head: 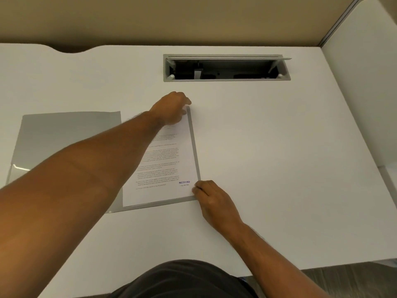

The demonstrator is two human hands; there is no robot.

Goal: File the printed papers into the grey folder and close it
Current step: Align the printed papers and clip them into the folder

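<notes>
Folder (64, 134) open flat, desk (279, 147) centre-left; papers (165, 168) on right leaf. Left hand (171, 108) pinches papers' far corner, right hand (211, 198) near corner. Sheets thin, floppy; hold by edges.

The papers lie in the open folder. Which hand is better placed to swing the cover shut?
Probably the left hand. Its arm already crosses the open cover, which lies on the left. The right hand rests at the near right corner of the papers and can steady them.

Grey folder (64, 134); white papers (169, 168), black print; white desk (279, 168).
</notes>
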